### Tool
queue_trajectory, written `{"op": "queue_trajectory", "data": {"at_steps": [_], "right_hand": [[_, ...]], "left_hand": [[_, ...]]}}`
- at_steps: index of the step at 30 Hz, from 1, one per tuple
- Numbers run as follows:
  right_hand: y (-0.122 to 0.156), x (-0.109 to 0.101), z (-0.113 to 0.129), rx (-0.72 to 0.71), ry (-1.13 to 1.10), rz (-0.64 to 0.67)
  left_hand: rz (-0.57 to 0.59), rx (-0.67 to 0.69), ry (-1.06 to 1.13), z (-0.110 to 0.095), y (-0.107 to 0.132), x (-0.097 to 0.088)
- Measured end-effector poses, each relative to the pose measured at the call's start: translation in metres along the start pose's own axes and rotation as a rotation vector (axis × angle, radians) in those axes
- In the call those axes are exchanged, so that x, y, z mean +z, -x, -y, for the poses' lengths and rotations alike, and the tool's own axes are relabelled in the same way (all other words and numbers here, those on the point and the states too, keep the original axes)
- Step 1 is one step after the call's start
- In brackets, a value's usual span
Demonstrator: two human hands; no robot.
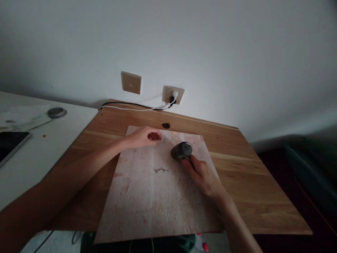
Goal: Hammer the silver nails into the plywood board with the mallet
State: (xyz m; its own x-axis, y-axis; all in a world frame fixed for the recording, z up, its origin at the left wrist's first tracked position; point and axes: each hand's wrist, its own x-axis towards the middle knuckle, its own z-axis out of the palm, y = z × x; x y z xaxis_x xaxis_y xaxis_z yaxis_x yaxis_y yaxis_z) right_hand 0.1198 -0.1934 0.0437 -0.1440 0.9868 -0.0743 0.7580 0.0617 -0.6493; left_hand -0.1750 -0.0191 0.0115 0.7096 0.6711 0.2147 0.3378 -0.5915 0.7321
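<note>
My right hand is wrapped round the handle of a mallet with a thick black head, held over the board. My left hand is at the board's far left part, its fingers curled together; whatever may be in them is too small to make out. Just right of those fingertips, a few thin nails show along the board's far part. Several loose silvery nails lie near the board's middle. Beneath both hands is the pale, worn wooden board.
The board rests on a brown wooden table against the wall. Behind it, cables run to a wall socket. At left, a white table bears a tape roll and a phone.
</note>
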Motion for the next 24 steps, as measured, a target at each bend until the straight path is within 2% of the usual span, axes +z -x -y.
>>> {"op": "queue_trajectory", "data": {"at_steps": [3,9,17,24], "right_hand": [[0.000,0.000,-0.001,0.005,0.004,-0.006],[0.001,-0.001,0.000,0.018,0.011,-0.006],[0.001,0.000,0.000,0.003,0.019,-0.006],[0.001,-0.002,0.000,-0.005,0.041,-0.019]], "left_hand": [[-0.072,-0.020,0.011,0.012,0.005,0.008],[-0.136,-0.023,0.009,0.014,0.007,0.012],[-0.164,-0.031,-0.006,0.010,0.007,0.012],[-0.142,-0.027,-0.049,0.010,0.007,0.015]]}}
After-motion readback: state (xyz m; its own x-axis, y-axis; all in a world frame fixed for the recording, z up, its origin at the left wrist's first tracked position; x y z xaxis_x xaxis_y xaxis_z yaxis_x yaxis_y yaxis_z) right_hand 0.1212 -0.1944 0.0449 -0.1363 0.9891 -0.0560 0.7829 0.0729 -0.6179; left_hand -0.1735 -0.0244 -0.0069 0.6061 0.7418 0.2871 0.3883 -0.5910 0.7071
